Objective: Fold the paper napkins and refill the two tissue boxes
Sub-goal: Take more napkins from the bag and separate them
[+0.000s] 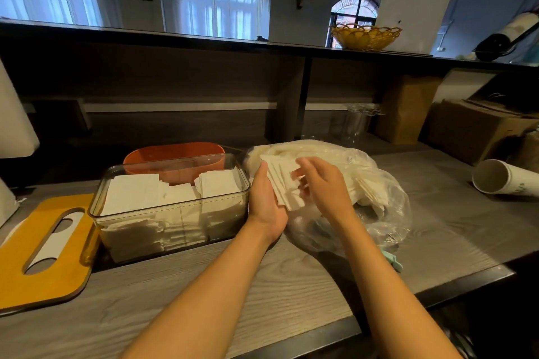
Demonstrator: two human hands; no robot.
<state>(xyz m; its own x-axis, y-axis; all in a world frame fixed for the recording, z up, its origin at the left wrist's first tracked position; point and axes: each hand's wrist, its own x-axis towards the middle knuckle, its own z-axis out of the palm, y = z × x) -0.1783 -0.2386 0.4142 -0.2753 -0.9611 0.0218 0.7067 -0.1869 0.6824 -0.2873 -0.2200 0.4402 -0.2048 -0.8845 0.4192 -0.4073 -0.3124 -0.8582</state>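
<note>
I see my left hand (267,198) cupped palm-up under a fanned stack of white napkins (284,183), fingers curled along its left edge and holding it just above the clear plastic bag (364,192) on the grey wood-grain counter (233,280). My right hand (323,183) hovers over the same stack with fingers loosely bent, the tips pinching at the top napkins. More napkins show inside the bag, to the right of my hands. Just left of my left hand stands the clear tissue box (172,207), lid off and filled with folded napkins nearly to the rim. Behind it, touching its back wall, sits an orange tissue box (175,159); I cannot tell what it holds. A yellow slotted lid (46,251) lies flat beside the clear box's left end. A white paper cup stack (504,181) lies tipped over at far right.
</note>
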